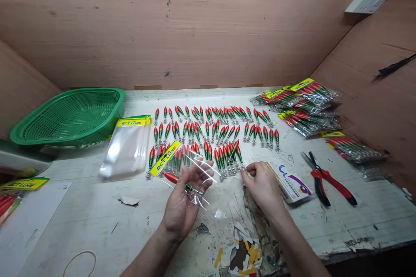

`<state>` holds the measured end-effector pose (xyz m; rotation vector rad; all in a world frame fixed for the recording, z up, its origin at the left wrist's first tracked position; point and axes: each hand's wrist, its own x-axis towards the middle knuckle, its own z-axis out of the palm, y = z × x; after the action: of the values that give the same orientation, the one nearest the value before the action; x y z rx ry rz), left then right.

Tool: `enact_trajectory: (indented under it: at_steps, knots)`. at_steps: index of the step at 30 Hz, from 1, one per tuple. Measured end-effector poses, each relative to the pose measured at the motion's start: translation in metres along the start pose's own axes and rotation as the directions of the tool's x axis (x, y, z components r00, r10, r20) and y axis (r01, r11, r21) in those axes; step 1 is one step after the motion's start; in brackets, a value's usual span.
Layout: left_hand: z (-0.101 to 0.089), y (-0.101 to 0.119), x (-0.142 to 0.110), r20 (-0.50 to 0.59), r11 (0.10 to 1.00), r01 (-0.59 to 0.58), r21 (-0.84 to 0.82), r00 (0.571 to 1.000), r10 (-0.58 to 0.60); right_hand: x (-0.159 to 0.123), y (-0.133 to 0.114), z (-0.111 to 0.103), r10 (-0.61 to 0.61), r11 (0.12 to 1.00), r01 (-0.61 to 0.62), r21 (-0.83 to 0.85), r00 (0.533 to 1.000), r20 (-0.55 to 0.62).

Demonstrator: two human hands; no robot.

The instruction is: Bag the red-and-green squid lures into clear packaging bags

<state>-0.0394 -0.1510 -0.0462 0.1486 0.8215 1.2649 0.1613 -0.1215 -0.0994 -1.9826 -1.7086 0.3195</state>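
My left hand (185,199) is closed on a clear plastic bag (167,160) with a yellow "BCT LURE" header. A red and green fishing lure (170,177) lies in the bag, under my left thumb. At the right end of the nearest row, my right hand (264,184) has thumb and index finger pinched at the hook end of another fishing lure (239,155). Rows of similar lures (224,114) spread behind both hands, their red ends mostly pointing away from me. The bag partly covers the nearest row.
Left of the rows lie a stack of header bags (126,149) and a green basket (68,117). Filled lure packs (305,99) are piled at the back right. Red-handled pliers (328,177) and a printed card box (290,181) rest right of my hand. The table's front surface is peeling.
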Motion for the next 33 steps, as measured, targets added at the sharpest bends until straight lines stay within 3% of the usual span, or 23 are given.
enact_trajectory:
  at_steps: [9,17,20,24,28,30,33]
  knots:
    - [-0.003,-0.002,0.001,0.033,1.000,0.022,-0.007,0.999,-0.022,0.002,0.009,-0.012,0.054,0.998,-0.057,-0.038,0.996,-0.078]
    - [-0.002,-0.002,0.001,0.032,0.999,0.038,-0.026,0.999,-0.037,0.001,0.009,-0.010,0.002,0.999,-0.007,-0.034,0.991,-0.130]
    - [-0.001,-0.001,0.002,0.038,0.998,0.052,-0.042,0.998,-0.050,-0.004,0.007,-0.033,-0.057,0.998,0.058,0.000,0.979,-0.195]
    - [-0.001,0.000,0.002,0.049,0.996,0.070,-0.059,0.997,-0.067,-0.017,0.004,-0.083,-0.199,0.971,0.230,0.071,0.934,-0.298]
    - [-0.002,-0.001,0.002,0.052,0.996,0.076,-0.053,0.996,-0.073,-0.039,-0.002,-0.119,-0.148,0.938,0.252,0.238,0.912,-0.382]
    - [-0.003,-0.002,0.002,0.049,0.995,0.081,-0.054,0.996,-0.078,-0.048,-0.010,-0.124,-0.169,0.880,0.303,0.366,0.919,-0.356]
    - [-0.004,-0.002,0.003,0.069,0.993,0.100,-0.062,0.993,-0.096,-0.053,-0.026,-0.118,-0.333,0.757,0.393,0.522,0.919,-0.210]
